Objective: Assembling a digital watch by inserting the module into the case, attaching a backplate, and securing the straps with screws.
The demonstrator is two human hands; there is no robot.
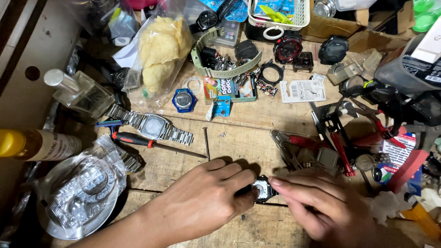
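Nearest the camera, both hands meet low on the wooden desk point(257, 133). The left hand point(206, 195) lies knuckles up, its fingertips closed against the left edge of a small black watch case point(262, 189) with a pale square face. The right hand point(317, 204) comes in from the other side, fingers stretched flat and pressed on the case's right edge, so the case sits pinched between the two grips and rests on the desk.

Just left of the hands lies a crumpled clear plastic bag point(80, 193) over a round grey dish. Above the left hand, a thin nail point(206, 143) stands beside a red-handled screwdriver point(142, 141), and behind that lies a steel-bracelet watch point(154, 126). To the right of the case are grey pliers point(287, 149), a red-handled tool point(342, 154) and a round coin cell point(365, 161).

Further back sit a blue round watch case point(184, 100), a blister card of button cells point(301, 90) and a curled olive-green strap point(225, 64). On the left edge stand a yellow-capped bottle point(36, 144) and a glass bottle with a silver cap point(80, 94). A clear bag of yellow sponge point(161, 50) leans near the back, with a white basket point(278, 14) and two black watches point(333, 49) against the far clutter.
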